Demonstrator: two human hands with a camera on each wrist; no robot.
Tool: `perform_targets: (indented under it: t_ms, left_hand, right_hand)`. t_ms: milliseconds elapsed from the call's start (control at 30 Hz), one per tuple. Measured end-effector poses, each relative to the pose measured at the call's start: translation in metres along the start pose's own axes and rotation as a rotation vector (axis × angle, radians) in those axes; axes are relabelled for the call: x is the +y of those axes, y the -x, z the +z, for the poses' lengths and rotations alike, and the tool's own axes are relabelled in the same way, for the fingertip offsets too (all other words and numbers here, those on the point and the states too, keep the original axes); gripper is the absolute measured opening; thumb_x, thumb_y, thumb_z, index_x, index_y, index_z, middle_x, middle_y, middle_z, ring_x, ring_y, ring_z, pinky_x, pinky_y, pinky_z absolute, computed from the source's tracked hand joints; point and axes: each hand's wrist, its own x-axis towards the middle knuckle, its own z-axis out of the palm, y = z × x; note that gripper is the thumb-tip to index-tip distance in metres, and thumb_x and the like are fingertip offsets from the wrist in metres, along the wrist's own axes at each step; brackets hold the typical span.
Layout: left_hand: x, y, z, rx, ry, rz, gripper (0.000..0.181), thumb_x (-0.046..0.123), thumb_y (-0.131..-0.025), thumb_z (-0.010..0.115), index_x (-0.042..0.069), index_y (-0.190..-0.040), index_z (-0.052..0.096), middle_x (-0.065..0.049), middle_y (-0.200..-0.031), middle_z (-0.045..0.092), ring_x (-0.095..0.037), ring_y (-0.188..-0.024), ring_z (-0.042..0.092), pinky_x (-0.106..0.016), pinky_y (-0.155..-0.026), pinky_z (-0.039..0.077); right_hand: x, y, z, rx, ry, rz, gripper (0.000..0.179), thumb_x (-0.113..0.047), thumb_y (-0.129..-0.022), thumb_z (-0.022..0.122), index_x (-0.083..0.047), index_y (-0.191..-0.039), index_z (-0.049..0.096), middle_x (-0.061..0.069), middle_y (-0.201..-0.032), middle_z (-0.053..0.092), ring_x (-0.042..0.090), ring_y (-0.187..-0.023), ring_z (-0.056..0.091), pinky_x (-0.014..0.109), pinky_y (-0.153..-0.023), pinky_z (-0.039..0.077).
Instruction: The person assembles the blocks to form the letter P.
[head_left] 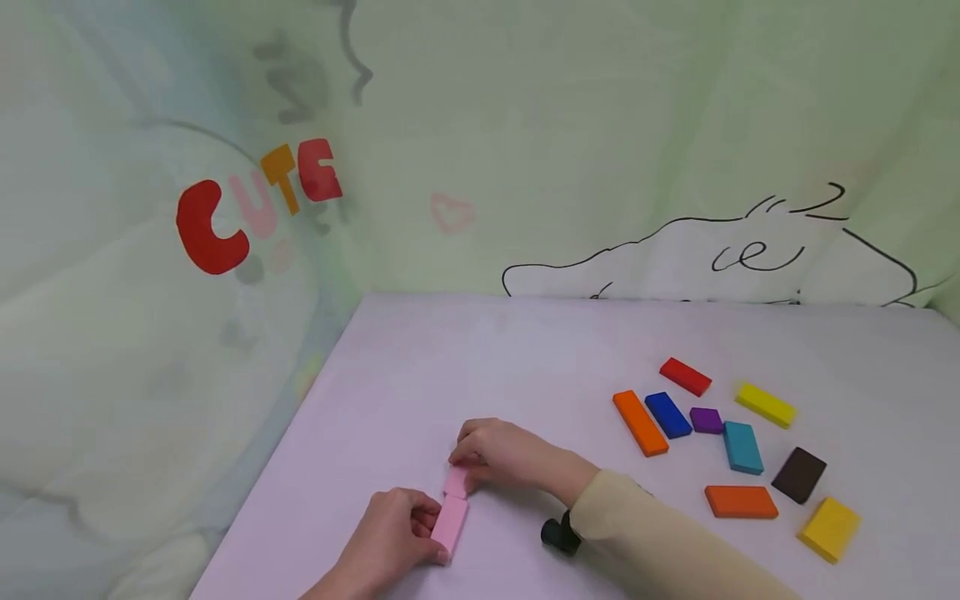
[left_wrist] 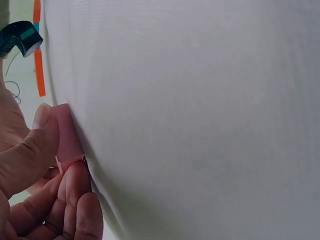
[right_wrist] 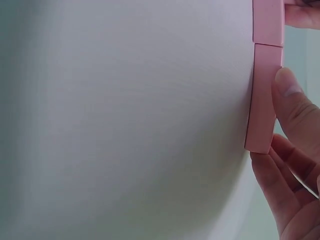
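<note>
Two pink blocks lie end to end on the table, their short ends touching in the right wrist view. The nearer pink block [head_left: 450,523] is pinched by my left hand [head_left: 384,533], thumb at the near end and fingers along its left side. My right hand [head_left: 517,454] grips the farther pink block [head_left: 455,482], hiding part of it in the head view. The right wrist view shows this farther block [right_wrist: 263,100] with the thumb on its side and a fingertip at its end. In the left wrist view a pink block [left_wrist: 70,135] sits between thumb and fingers.
Right of the hands lie several loose blocks: orange [head_left: 640,423], blue [head_left: 668,415], red [head_left: 686,377], purple [head_left: 707,420], yellow [head_left: 765,405], teal [head_left: 742,447], dark brown [head_left: 799,475] and others. A black wrist device [head_left: 561,535] hangs under the right sleeve. Fabric walls enclose the table [head_left: 450,350].
</note>
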Motion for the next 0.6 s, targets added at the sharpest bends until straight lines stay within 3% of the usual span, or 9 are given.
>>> perform_targets:
  t_ms: [233, 600]
  left_hand:
    - [-0.0013, -0.0011, -0.0034, -0.003, -0.014, -0.024, 0.035, 0.005, -0.066, 0.094, -0.002, -0.095, 0.076, 0.004, -0.073, 0.069, -0.004, -0.066, 0.061, -0.018, -0.06, 0.05]
    - [-0.0025, -0.0018, -0.0039, 0.012, -0.013, -0.022, 0.034, 0.005, -0.066, 0.094, -0.002, -0.093, 0.076, 0.003, -0.073, 0.07, -0.003, -0.066, 0.061, -0.018, -0.06, 0.051]
  right_hand:
    - [0.0038, -0.012, 0.0008, -0.045, -0.042, 0.028, 0.027, -0.018, -0.087, 0.082, -0.012, -0.114, 0.079, 0.001, -0.109, 0.07, 0.01, -0.096, 0.064, 0.023, -0.088, 0.056]
    - [0.0051, -0.0086, -0.0036, -0.053, -0.047, 0.032, 0.027, -0.016, -0.086, 0.083, -0.011, -0.112, 0.079, 0.001, -0.108, 0.07, 0.011, -0.095, 0.063, 0.024, -0.087, 0.056]
